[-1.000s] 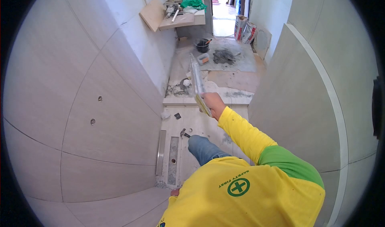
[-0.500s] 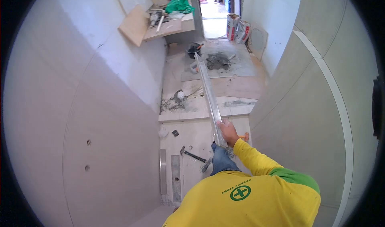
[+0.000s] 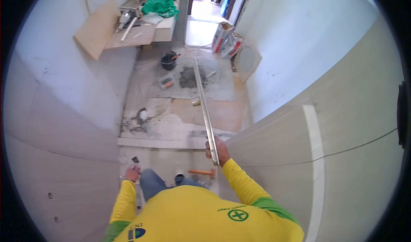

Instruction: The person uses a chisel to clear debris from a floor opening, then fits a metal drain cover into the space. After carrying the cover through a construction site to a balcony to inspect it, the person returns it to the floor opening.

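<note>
My right hand is closed around the lower end of a long metal straightedge. The bar slants up and away from me, its far end over the mortar patch on the floor sheet. Low at the left, my left hand hangs near the wall, close to a small dark square piece. Its fingers are too small and blurred to read. Below my right hand, an orange-handled hammer lies on the floor near my foot.
A raised step crosses the floor. Beyond it are a black bucket, a plastic box and paper sacks by the doorway. A board-topped bench with tools and a green bag stands left. Walls close in on both sides.
My view has turned right. My right hand and the straightedge have shifted left in view, with the bar still held. My left hand has come into view, and the black-handled hammer is out of sight.
</note>
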Motion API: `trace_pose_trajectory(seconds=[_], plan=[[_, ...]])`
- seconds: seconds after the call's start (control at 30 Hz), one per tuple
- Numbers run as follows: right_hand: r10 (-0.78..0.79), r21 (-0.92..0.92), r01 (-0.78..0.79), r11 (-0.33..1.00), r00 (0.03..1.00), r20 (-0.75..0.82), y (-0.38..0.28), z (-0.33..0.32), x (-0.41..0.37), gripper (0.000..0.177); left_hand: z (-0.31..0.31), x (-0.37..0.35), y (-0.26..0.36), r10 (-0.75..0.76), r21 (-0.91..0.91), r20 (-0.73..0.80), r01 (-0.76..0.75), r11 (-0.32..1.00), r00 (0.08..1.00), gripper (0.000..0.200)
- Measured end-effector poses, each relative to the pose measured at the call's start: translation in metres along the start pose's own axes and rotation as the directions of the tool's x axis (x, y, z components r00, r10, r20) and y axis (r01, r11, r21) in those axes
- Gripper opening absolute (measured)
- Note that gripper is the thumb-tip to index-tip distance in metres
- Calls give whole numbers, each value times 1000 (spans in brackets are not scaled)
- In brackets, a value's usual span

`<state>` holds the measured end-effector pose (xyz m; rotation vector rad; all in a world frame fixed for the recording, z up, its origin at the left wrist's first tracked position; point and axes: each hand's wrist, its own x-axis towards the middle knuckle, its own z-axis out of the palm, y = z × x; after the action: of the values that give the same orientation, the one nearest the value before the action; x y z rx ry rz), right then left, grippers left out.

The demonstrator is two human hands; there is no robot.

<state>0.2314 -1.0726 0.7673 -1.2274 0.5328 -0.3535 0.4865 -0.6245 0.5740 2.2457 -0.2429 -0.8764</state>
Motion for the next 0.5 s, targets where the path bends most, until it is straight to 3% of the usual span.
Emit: trace_pose_trajectory(seconds=[0.03,0.07,0.1,0.17,0.2,0.27,0.3,0.33,0.37,0.4,0.43,0.47,0.5], plan=[[238,269,-225,937,971,-15,-48,-11,9,27,0,-3,54,110,-49,-40,-111,993,993,32],[-43,-155,46,987,999,22,-24,-65,39,28,7,15,76,219,196,-113,-194,961,969,32],[-255,-516,311,798,950,179,14,-121,67,28,8,28,81,329,441,-157,-232,867,931,31],[-127,-528,162,834,987,102,13,-186,90,30,2,43,123,170,136,14,-171,976,985,33],[-97,-520,130,844,991,91,8,-201,90,30,-6,32,167,129,148,12,-130,980,992,34],[-257,-593,270,759,960,108,-7,-199,88,25,-10,24,212,64,183,6,-64,981,998,35],[-248,-578,255,775,964,94,-28,-190,81,25,-5,39,218,58,207,-8,-55,977,998,34],[-70,-344,27,939,991,-115,-57,-175,68,22,0,56,222,55,232,-16,-50,971,998,33],[158,-41,-174,984,951,-266,-70,-171,61,20,7,82,201,50,259,2,-49,965,999,33],[161,-23,-175,984,945,-286,-55,-190,61,20,17,119,168,157,449,127,-198,871,979,32],[24,-324,-117,939,960,-278,-26,-211,57,19,16,146,154,226,596,268,-346,724,936,31],[-96,-593,-58,803,970,-225,-3,-225,52,18,18,156,175,125,642,413,-386,663,902,30],[24,-446,-185,876,939,-343,-3,-224,48,18,19,170,198,13,671,537,-436,600,843,28]])
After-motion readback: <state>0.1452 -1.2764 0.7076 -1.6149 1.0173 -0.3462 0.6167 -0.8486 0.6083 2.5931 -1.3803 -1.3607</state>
